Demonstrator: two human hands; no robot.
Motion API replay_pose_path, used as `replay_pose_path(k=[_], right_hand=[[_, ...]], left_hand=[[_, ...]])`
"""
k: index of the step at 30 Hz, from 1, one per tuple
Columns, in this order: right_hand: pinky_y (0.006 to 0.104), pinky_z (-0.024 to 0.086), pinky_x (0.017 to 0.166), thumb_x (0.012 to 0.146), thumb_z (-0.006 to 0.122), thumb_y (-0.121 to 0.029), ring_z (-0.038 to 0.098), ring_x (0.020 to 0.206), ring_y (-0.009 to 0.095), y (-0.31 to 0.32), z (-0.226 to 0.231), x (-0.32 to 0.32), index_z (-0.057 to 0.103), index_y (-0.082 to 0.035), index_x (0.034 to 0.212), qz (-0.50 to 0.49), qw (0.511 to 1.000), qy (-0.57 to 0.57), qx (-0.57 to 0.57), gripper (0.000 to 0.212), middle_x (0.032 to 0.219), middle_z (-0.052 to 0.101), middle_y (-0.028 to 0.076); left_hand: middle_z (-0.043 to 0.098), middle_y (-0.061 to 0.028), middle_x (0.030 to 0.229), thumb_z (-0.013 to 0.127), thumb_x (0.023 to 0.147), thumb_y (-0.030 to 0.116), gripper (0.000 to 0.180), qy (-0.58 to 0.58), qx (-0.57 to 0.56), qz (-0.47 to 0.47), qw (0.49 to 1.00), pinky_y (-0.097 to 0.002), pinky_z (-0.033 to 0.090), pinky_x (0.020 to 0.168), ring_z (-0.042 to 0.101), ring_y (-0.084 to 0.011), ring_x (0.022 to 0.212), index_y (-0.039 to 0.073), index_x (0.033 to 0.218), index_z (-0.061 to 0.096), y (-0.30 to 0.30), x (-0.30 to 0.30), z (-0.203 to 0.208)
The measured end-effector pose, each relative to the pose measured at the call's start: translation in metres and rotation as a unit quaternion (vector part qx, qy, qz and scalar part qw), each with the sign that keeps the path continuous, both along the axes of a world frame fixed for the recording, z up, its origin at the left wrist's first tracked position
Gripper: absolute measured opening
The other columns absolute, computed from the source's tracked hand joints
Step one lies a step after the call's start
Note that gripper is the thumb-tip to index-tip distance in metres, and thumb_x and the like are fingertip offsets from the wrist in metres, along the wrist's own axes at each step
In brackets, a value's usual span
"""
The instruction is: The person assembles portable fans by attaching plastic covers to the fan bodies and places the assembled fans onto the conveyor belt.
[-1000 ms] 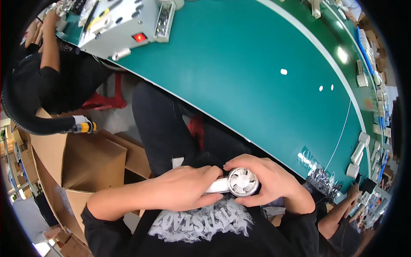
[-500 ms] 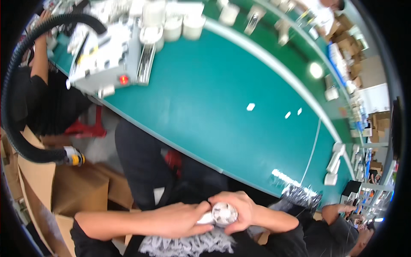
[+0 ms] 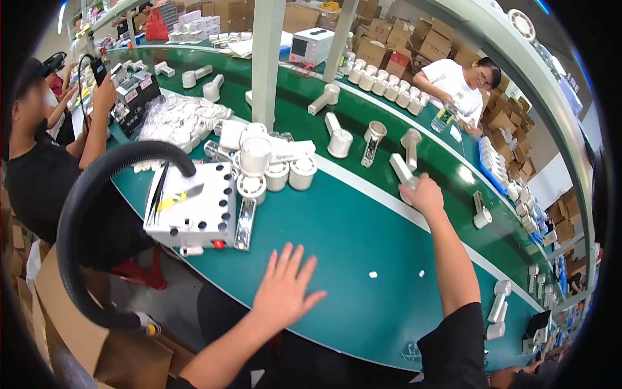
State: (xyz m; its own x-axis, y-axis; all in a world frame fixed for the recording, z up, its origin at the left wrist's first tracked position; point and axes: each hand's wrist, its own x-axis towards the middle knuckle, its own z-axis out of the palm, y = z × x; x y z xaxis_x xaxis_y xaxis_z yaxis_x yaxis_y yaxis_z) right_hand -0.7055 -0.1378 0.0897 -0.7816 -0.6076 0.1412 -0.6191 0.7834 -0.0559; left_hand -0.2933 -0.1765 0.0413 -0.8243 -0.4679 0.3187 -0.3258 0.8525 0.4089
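Right hand (image 3: pixel 426 196): arm stretched forward, fingers bent over the lower end of a white handheld unit (image 3: pixel 400 167); cannot tell whether they press on it or merely rest there. Unit lies at the near side of a dark green strip (image 3: pixel 459 206), handle slanting up and left, its other end covered by the fingers.

Left hand (image 3: pixel 282 295): bare, fingers and thumb spread, palm down above the near edge of the green table (image 3: pixel 350 227); contact with the surface cannot be judged.

Between the two arms, on the table: two small white pieces (image 3: pixel 373 275), apart from each other.

Left of the left hand: pale grey box (image 3: pixel 194 207) with a red switch; just beside it, a part with a shiny handle (image 3: pixel 245 223). Behind these, a cluster of white round-headed units (image 3: pixel 255 155). Black ribbed hose (image 3: pixel 71 246) arches over the box.

Farther out: more handheld units (image 3: pixel 338 141) along the strip, spaced apart; across it, a person in a white shirt (image 3: pixel 461 81), near a clear bottle (image 3: pixel 444 118).
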Motion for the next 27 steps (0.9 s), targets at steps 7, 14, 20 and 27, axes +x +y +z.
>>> replay_pose_path(k=[7,14,20,27], right_hand=[[0.0467,0.052,0.087,0.086,0.066,-0.036,0.064,0.104,0.038,-0.219,0.039,0.070,0.061,-0.010,0.119,0.272,0.954,-0.057,-0.116,0.042,0.106,0.069,0.019],[0.0580,0.038,0.099,0.094,0.052,-0.048,0.064,0.111,0.033,-0.372,-0.026,0.044,0.069,-0.016,0.114,0.164,0.984,-0.042,0.048,0.042,0.115,0.069,0.016],[0.0393,0.052,0.079,0.092,0.061,-0.038,0.067,0.094,0.031,-0.304,0.038,0.045,0.069,-0.007,0.110,0.438,0.877,-0.047,-0.192,0.036,0.104,0.070,0.014],[0.0380,0.046,0.100,0.093,0.062,-0.014,0.059,0.115,0.030,0.116,0.063,0.089,0.048,-0.001,0.139,0.333,0.904,0.223,0.149,0.050,0.132,0.057,0.019]], left_hand=[[0.044,-0.0238,0.142,0.067,0.085,0.050,0.068,-0.071,0.006,0.007,0.997,-0.0598,0.029,0.110,0.038,-0.0416,0.135,0.001,0.131,0.055,-0.010,0.001,0.004],[0.045,-0.0219,0.139,0.073,0.084,0.035,0.065,-0.055,0.073,-0.002,0.996,-0.0556,0.031,0.108,0.039,-0.0400,0.132,0.003,0.136,0.049,-0.004,-0.015,0.015],[0.048,-0.0216,0.139,0.066,0.087,0.043,0.057,-0.079,0.074,0.022,0.994,-0.0572,0.032,0.108,0.040,-0.0401,0.134,0.002,0.127,0.057,-0.016,-0.004,0.010],[0.057,-0.0142,0.121,0.067,0.091,0.024,0.032,0.338,0.142,-0.031,0.930,-0.0488,0.042,0.101,0.052,-0.0326,0.120,0.003,0.113,0.059,-0.004,0.024,-0.016]])
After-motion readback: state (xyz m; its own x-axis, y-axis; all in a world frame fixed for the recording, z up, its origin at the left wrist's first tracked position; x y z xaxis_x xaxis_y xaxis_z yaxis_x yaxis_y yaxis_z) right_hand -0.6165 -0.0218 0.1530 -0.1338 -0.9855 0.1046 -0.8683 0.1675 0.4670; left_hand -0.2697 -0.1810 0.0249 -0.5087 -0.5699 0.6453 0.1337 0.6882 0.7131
